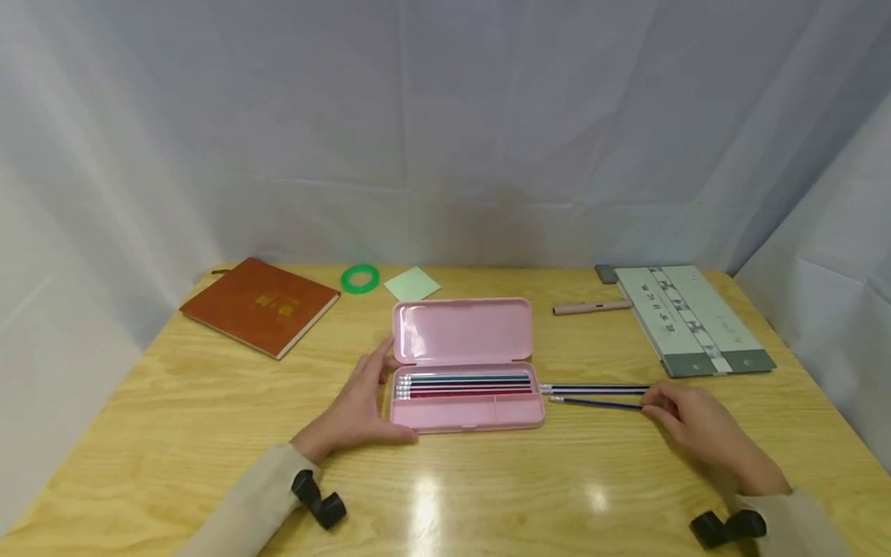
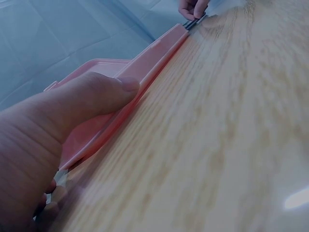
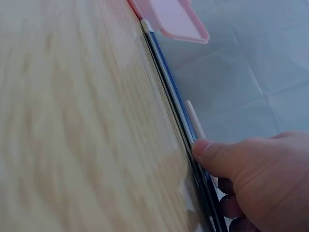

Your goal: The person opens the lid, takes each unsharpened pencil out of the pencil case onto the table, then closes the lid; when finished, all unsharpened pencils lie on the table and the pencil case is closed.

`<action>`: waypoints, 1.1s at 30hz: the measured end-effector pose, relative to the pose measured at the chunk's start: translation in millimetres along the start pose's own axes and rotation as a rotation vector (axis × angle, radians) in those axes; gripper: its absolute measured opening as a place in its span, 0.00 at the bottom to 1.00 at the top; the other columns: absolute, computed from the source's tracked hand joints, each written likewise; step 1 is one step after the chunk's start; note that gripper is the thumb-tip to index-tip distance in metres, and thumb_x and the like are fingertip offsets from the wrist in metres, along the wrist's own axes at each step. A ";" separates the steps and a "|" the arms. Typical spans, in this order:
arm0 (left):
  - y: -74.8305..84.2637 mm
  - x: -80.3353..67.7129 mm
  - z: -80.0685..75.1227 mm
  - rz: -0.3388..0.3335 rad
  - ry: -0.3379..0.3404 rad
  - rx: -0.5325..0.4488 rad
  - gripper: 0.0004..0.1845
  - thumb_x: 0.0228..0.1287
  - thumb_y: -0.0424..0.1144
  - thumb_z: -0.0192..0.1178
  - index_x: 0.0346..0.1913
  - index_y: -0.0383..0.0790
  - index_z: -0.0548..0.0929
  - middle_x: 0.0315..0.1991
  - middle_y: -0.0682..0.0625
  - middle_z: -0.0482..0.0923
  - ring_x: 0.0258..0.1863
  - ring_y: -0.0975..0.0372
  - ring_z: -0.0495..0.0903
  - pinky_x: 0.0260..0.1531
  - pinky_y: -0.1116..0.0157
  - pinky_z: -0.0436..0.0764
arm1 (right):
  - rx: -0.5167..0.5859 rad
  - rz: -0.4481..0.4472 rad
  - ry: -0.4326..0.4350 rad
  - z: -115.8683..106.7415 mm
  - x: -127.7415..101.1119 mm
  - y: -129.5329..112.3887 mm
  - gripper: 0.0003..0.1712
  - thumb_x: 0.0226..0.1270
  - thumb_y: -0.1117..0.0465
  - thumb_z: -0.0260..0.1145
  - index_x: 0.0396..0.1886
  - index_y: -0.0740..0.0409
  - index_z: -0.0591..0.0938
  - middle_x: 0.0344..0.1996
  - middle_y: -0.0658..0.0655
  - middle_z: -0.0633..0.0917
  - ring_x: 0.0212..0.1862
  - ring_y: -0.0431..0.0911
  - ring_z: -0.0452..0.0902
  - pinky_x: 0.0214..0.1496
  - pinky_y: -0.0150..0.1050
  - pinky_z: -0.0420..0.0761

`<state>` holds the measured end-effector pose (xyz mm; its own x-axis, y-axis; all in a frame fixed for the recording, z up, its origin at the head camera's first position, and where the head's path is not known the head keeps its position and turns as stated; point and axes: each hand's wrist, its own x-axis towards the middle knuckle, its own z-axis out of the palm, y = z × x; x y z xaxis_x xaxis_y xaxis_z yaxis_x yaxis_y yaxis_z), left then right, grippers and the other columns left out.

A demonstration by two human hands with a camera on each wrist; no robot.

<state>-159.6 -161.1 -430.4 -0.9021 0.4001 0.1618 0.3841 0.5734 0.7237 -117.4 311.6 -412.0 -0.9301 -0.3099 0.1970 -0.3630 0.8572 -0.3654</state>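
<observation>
A pink pencil case (image 1: 462,317) lies on the table with its lid raised, several pencils (image 1: 469,385) side by side in its back compartment. My left hand (image 1: 355,402) holds the left end of the case. In the left wrist view the thumb (image 2: 104,94) presses along its front wall. To the right of the case, my right hand (image 1: 703,425) pinches the far end of a dark blue pencil (image 1: 599,403), whose eraser end points toward the case. Just behind it lie two more pencils (image 1: 592,388), their right ends hidden by the fingers.
A brown notebook (image 1: 257,305) lies at the back left, near a green tape ring (image 1: 360,278) and pale green sticky notes (image 1: 413,284). On the right are a pinkish pen (image 1: 592,307), a grey-green notebook (image 1: 696,317) and a small dark grey object (image 1: 605,274). White cloth hangs behind the table.
</observation>
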 end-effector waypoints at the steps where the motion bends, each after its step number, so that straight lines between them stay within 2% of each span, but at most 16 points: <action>1: 0.0 0.1 0.0 -0.001 -0.001 -0.002 0.78 0.21 0.61 0.81 0.77 0.48 0.42 0.58 0.46 0.69 0.50 0.58 0.67 0.51 0.55 0.72 | -0.003 0.006 -0.016 1.0 0.9 0.2 0.05 0.62 0.65 0.67 0.31 0.51 0.80 0.16 0.41 0.69 0.20 0.31 0.58 0.23 0.30 0.63; 5: 0.0 -0.6 -0.2 -0.005 0.003 -0.005 0.78 0.21 0.60 0.81 0.77 0.46 0.42 0.58 0.46 0.69 0.50 0.57 0.67 0.52 0.54 0.72 | -0.005 -0.009 0.008 6.9 5.6 -3.1 0.05 0.61 0.65 0.68 0.32 0.51 0.80 0.16 0.41 0.67 0.20 0.30 0.57 0.22 0.30 0.62; 8: -0.3 -0.8 0.1 -0.004 0.005 -0.002 0.78 0.20 0.61 0.81 0.77 0.47 0.42 0.58 0.46 0.70 0.50 0.57 0.67 0.51 0.54 0.72 | 0.022 -0.040 0.048 11.7 8.5 -5.7 0.10 0.59 0.67 0.69 0.40 0.56 0.80 0.16 0.40 0.67 0.19 0.29 0.58 0.22 0.29 0.63; 11: -1.1 -1.2 0.5 -0.005 0.000 -0.005 0.78 0.21 0.61 0.81 0.77 0.47 0.42 0.58 0.46 0.69 0.50 0.57 0.67 0.51 0.54 0.72 | 0.038 -0.038 0.017 14.9 11.5 -8.6 0.20 0.59 0.66 0.69 0.52 0.59 0.79 0.16 0.40 0.67 0.18 0.30 0.58 0.22 0.29 0.63; 13: -1.6 -1.4 0.5 -0.007 -0.004 -0.009 0.78 0.21 0.60 0.81 0.77 0.47 0.43 0.58 0.46 0.69 0.50 0.57 0.67 0.51 0.54 0.71 | 0.025 -0.024 -0.024 15.6 15.1 -11.4 0.21 0.61 0.64 0.68 0.55 0.58 0.79 0.15 0.40 0.67 0.18 0.31 0.58 0.21 0.30 0.62; 18: -1.5 -0.9 -0.6 -0.015 -0.002 -0.002 0.77 0.21 0.61 0.81 0.77 0.48 0.43 0.58 0.46 0.70 0.50 0.57 0.67 0.51 0.54 0.72 | -0.005 -0.006 -0.086 14.5 26.5 -17.4 0.14 0.63 0.63 0.66 0.49 0.56 0.83 0.13 0.41 0.67 0.16 0.32 0.58 0.21 0.30 0.61; 22: -1.2 0.6 -0.6 -0.009 -0.003 -0.005 0.77 0.21 0.60 0.81 0.77 0.49 0.43 0.58 0.47 0.70 0.50 0.57 0.67 0.51 0.54 0.71 | 0.019 -0.041 -0.099 13.6 32.9 -20.7 0.14 0.61 0.64 0.67 0.48 0.56 0.81 0.14 0.41 0.67 0.17 0.31 0.58 0.22 0.30 0.64; 26: -1.6 0.1 -0.5 -0.005 -0.006 -0.010 0.77 0.22 0.60 0.81 0.77 0.50 0.43 0.58 0.47 0.70 0.50 0.58 0.66 0.52 0.55 0.71 | 0.046 -0.092 -0.056 21.5 45.0 -32.2 0.13 0.60 0.60 0.69 0.46 0.54 0.81 0.14 0.39 0.66 0.17 0.31 0.56 0.24 0.29 0.65; 33: -0.1 -0.6 -1.2 -0.013 -0.006 -0.002 0.76 0.22 0.60 0.81 0.77 0.50 0.43 0.58 0.47 0.69 0.51 0.58 0.67 0.52 0.54 0.71 | 0.088 -0.189 0.032 42.7 79.9 -69.3 0.09 0.61 0.57 0.69 0.41 0.50 0.83 0.13 0.38 0.66 0.17 0.31 0.58 0.23 0.29 0.64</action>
<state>-159.4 -162.3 -429.8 -0.9058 0.3971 0.1479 0.3717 0.5769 0.7273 -168.9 209.9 -409.7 -0.8433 -0.4471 0.2982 -0.5355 0.7452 -0.3973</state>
